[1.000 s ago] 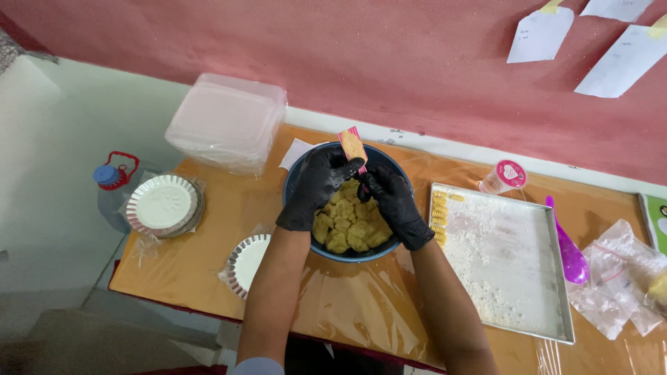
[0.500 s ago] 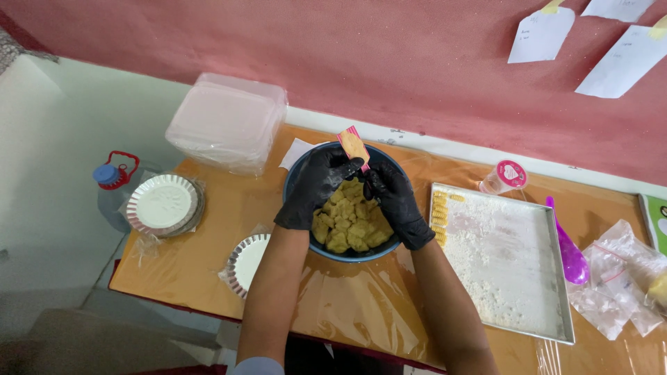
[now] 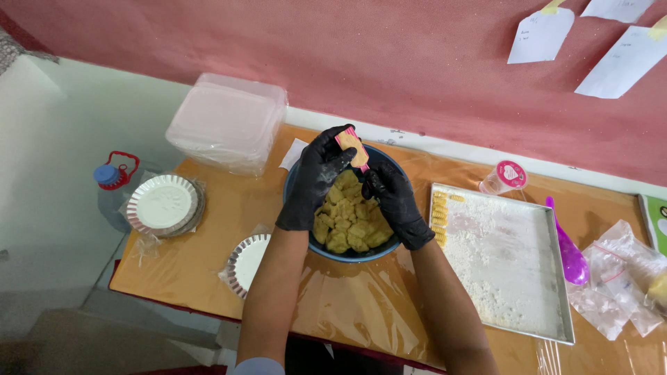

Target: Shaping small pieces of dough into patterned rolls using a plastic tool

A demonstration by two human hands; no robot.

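I'm seeing left hand [image 3: 316,182] lifting pink-handled scraper [image 3: 352,148] slightly higher; right hand [image 3: 394,201] staying beside it over dough bowl [image 3: 295,182], pinching dough.

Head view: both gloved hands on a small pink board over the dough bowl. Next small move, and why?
Probably carry the pink board right and drop its dough onto the floured tray. The left hand holds the board above the blue bowl, the right hand presses at it, and a column of small ridged pieces already lines the tray's left edge.
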